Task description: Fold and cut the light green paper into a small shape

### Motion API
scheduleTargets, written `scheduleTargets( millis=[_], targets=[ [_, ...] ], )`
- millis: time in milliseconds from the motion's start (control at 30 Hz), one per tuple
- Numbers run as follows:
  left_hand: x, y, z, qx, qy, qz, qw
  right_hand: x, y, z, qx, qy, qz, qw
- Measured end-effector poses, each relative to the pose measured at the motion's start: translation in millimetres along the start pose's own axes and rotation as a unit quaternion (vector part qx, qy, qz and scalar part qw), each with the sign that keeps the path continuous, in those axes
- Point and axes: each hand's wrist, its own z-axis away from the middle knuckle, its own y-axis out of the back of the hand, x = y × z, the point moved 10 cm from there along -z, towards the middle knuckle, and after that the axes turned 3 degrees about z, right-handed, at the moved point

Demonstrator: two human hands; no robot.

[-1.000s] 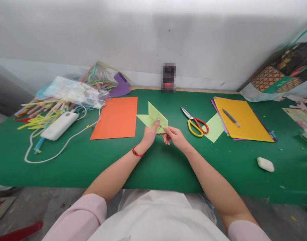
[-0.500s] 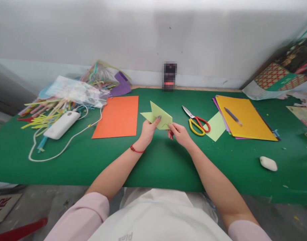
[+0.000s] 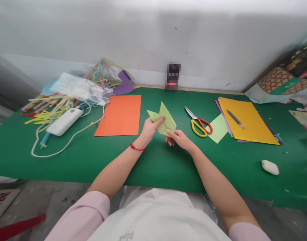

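Note:
A folded light green paper (image 3: 170,121) with two pointed flaps is held up above the green table (image 3: 153,167). My left hand (image 3: 151,130) grips its left side, the thumb pressed on the front face. At the lower right corner my right hand (image 3: 180,138) pinches the paper between thumb and fingers. The left fingers are mostly hidden behind the paper. Right of my hands lie scissors (image 3: 199,123) with one red and one yellow handle, partly over a flat light green sheet (image 3: 219,130).
Orange paper (image 3: 119,115) lies to the left, near a white power bank (image 3: 65,122) with its cable and a heap of paper strips (image 3: 46,112). On the right are a yellow sheet stack (image 3: 251,122), a pen (image 3: 235,119) and a white case (image 3: 270,167). A pixelated dark object (image 3: 173,77) stands by the wall.
The folded paper has turned clockwise in my hands, its upper point now further right. My right thumb sits slightly lower on it. The whole view has shifted a little.

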Motion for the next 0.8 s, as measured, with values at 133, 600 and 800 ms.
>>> scheduleTargets(
  millis=[133, 600, 800],
  targets=[
    [-1.1, -9.2, 4.7, -0.031, 0.016, -0.014, 0.999, -1.3, -11.6, 1.8, -0.048, 0.021, -0.002, 0.999],
    [-6.4, -7.9, 2.9, -0.036, 0.041, 0.007, 0.998, -1.0, -16.7, 3.3, -0.020, 0.024, 0.045, 0.998],
    [-10.1, -10.4, 4.0, -0.043, 0.055, 0.017, 0.997, 11.7, -9.5, 1.7, 0.011, -0.005, 0.064, 0.998]
  ],
)
